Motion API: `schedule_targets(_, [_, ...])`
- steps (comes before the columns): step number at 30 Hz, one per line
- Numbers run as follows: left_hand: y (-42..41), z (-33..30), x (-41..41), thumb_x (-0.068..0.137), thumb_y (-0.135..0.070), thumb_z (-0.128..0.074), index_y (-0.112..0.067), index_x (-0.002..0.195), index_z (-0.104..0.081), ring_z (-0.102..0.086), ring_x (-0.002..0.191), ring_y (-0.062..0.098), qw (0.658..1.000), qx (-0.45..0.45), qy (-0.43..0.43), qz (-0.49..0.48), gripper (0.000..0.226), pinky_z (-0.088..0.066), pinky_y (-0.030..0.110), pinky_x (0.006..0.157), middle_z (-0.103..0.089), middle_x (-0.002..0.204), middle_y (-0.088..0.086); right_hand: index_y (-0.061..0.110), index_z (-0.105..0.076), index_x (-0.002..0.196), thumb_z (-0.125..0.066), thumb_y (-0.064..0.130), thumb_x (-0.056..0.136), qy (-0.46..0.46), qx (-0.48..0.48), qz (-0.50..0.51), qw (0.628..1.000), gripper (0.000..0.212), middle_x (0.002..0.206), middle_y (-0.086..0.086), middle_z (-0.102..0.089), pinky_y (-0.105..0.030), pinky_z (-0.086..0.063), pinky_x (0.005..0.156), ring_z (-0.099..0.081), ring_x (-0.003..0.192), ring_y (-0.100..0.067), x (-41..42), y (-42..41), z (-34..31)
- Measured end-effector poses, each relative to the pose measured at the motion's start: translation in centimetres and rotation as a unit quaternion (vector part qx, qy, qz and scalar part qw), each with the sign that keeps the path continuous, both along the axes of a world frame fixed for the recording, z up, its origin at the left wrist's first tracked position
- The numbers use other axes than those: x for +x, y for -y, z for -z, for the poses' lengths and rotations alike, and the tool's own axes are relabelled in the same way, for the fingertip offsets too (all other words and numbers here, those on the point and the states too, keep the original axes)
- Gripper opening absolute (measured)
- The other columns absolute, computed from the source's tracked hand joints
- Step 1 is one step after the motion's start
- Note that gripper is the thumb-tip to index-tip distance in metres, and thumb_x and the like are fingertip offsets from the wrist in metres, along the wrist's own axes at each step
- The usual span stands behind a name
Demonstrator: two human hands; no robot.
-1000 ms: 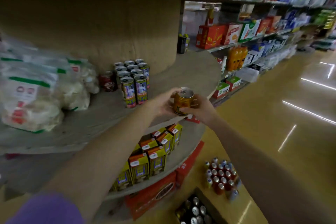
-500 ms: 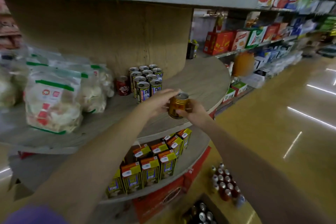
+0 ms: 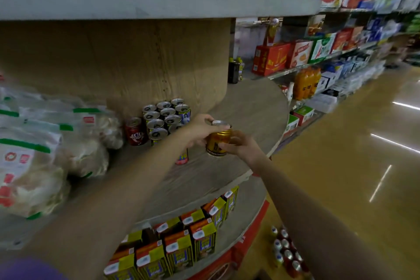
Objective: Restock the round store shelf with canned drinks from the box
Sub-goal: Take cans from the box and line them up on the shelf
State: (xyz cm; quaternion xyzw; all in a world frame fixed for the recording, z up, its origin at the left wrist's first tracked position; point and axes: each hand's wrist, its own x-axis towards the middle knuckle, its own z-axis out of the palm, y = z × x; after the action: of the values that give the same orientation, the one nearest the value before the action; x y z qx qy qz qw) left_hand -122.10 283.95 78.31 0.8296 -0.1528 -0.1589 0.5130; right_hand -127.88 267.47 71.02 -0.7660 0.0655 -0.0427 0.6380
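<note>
gold can (image 3: 218, 141): upright, long axis vertical, silver lid and pull tab facing up, label side turned toward the camera; base at or just above the round shelf (image 3: 254, 107), contact not clear. placed near the front of the middle tier, just right of the cluster of tall cans (image 3: 164, 118).
left hand (image 3: 200, 130): curled round the upper left side of the gold can, fingertips at the lid rim.
right hand (image 3: 243, 146): pinching the lower right side of the gold can, thumb across the label.
cluster of tall cans: standing upright in rows against the wooden core (image 3: 127, 59), lids up.
red can (image 3: 135, 131): upright, just left of the cluster.
bagged goods (image 3: 43, 152): clear packs with green strips, left part of the same tier.
drink cartons (image 3: 181, 245): orange and yellow, upright in a curved row on the tier below.
small bottles (image 3: 287, 250): grouped on the floor (image 3: 341, 177) at lower right.
wall shelving (image 3: 322, 52): boxed goods, right background.
</note>
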Motion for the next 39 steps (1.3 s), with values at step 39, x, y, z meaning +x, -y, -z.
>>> schedule_targets(39, [2.4, -0.7, 20.6, 0.086, -0.007, -0.057, -0.01, 0.104, -0.074, -0.063, 0.101, 0.02, 0.863, 0.44, 0.237, 0.072, 0.025, -0.049, 0.032, 0.089, -0.071, 0.107, 0.005, 0.009, -0.058, 0.125, -0.091, 0.021, 0.056, 0.048, -0.196, -0.053, 0.978, 0.078, 0.117, -0.013, -0.063, -0.031, -0.045, 0.093, -0.055, 0.112, -0.029, 24.4, -3.3, 3.8])
